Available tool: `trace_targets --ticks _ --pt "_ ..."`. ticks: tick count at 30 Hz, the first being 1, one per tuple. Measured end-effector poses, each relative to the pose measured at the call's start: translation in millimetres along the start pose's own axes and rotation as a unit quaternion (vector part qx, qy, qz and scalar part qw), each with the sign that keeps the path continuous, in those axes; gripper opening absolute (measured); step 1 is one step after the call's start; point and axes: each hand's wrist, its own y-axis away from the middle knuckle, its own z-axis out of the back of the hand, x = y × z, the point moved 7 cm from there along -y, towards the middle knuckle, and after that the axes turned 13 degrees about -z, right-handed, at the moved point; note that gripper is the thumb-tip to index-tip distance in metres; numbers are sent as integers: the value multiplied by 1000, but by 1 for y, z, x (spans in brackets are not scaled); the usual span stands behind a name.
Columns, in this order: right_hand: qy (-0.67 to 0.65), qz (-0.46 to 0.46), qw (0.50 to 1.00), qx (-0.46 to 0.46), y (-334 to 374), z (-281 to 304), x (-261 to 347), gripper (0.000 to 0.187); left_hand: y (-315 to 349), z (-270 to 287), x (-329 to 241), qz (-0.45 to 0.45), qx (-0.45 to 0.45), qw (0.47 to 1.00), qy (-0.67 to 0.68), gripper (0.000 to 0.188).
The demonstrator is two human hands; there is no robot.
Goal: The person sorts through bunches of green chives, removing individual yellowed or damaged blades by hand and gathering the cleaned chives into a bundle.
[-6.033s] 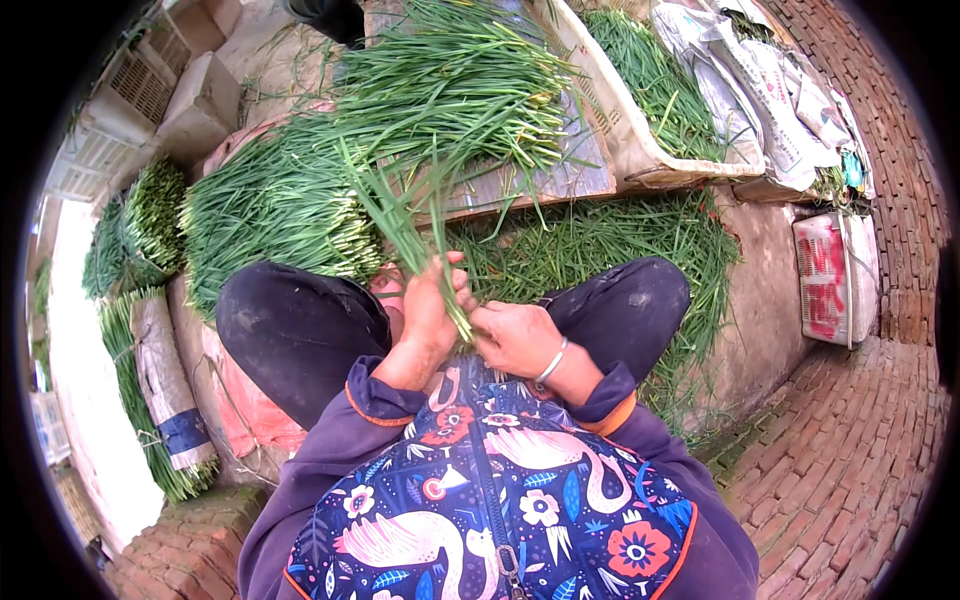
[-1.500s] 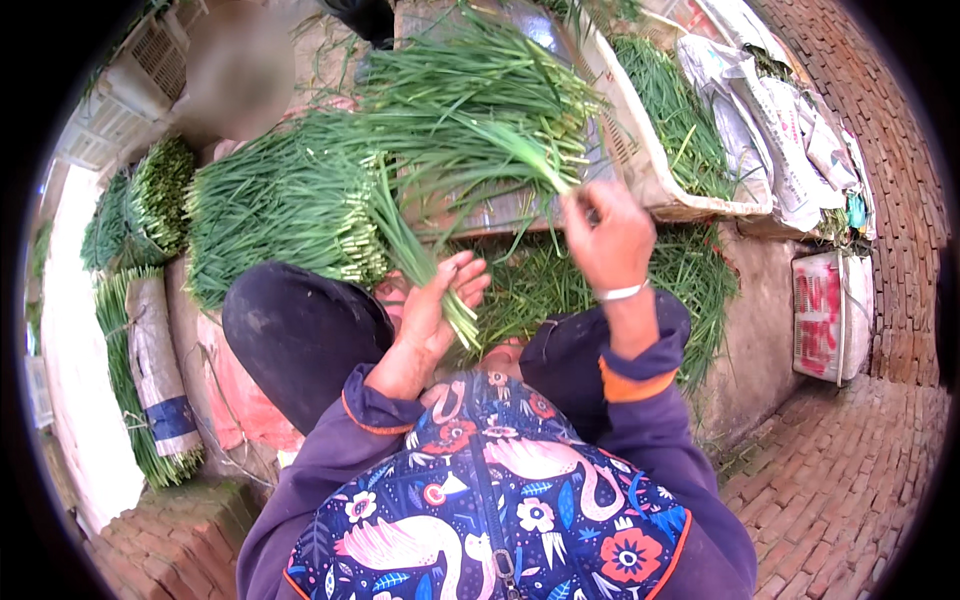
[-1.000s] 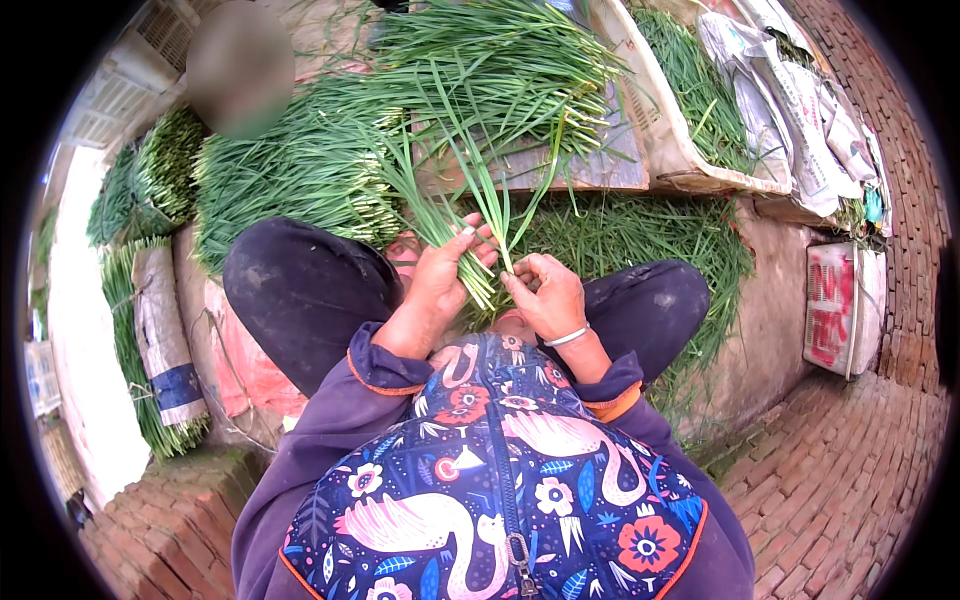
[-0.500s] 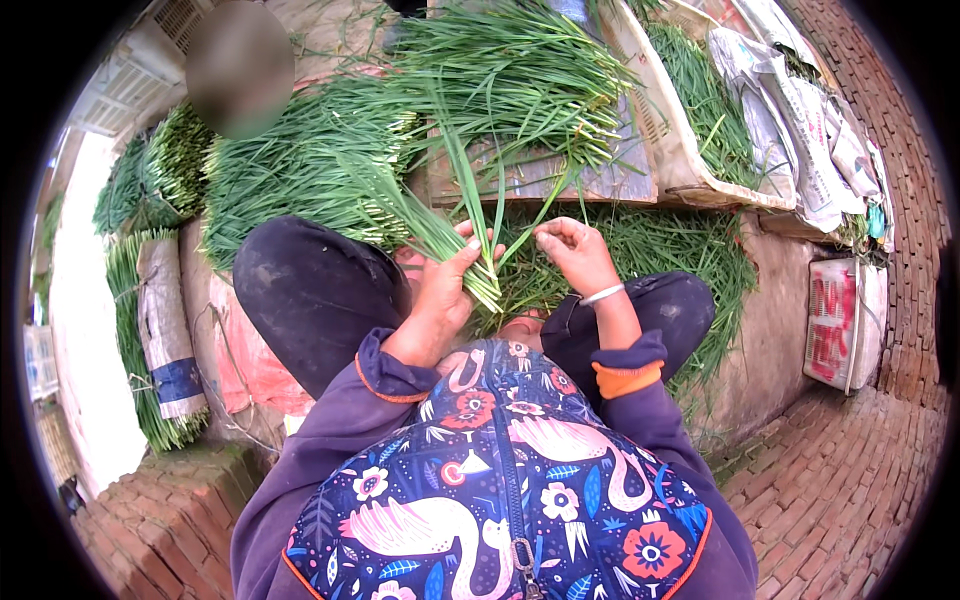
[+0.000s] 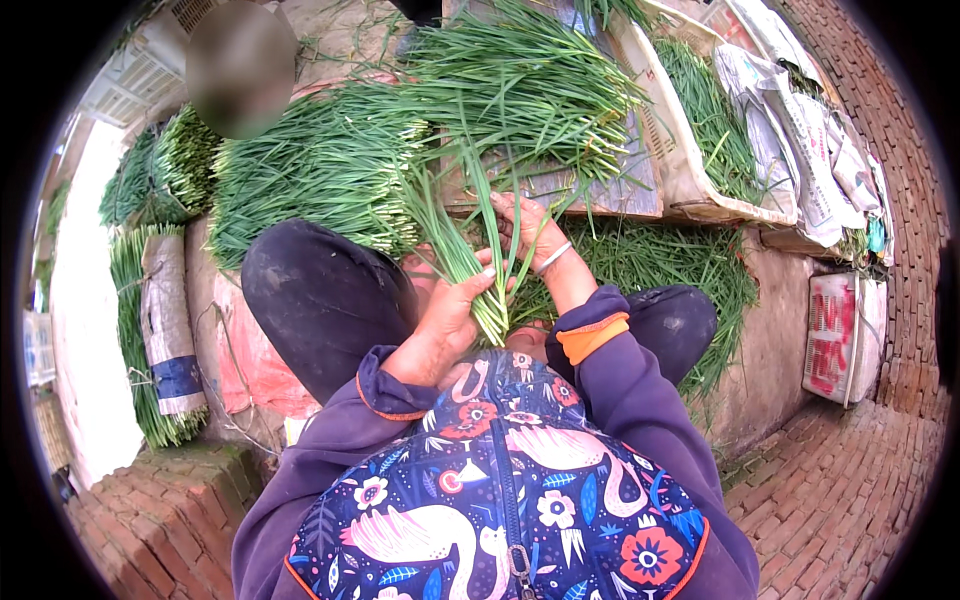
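Note:
My left hand (image 5: 448, 318) is closed around a small bunch of garlic chives (image 5: 458, 252), between my knees. Their pale stem ends point down toward me, and the long green leaves fan out away. Higher up the bunch, just right of it, my right hand (image 5: 536, 234) has its fingers curled in against the upper leaves; its fingertips are partly hidden by them. Beyond both hands lies a big heap of garlic chives (image 5: 520, 85) on a wooden board (image 5: 640, 185). Another neatly laid heap (image 5: 315, 170) spreads to the left, stem ends toward the right.
Loose green leaves (image 5: 665, 280) litter the ground by my right knee. A plastic crate (image 5: 690, 150) of chives stands at far right, near a white and red crate (image 5: 832, 335). Wrapped chives (image 5: 170, 320) lie at left beside a brick ledge (image 5: 165, 520). Another person (image 5: 240, 70) is at far left.
My right hand has moved left and away from me, from beside the stems up to the leaves. My left hand keeps its hold on the bunch. The view has shifted slightly.

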Motion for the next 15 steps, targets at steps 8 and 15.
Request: trace_targets --ticks 8,15 --pt "-129 -3 987 91 5 1 -4 39 0 -3 0 17 53 997 62 37" --pt "-128 20 985 113 9 6 1 35 -1 -3 1 19 56 995 77 38"
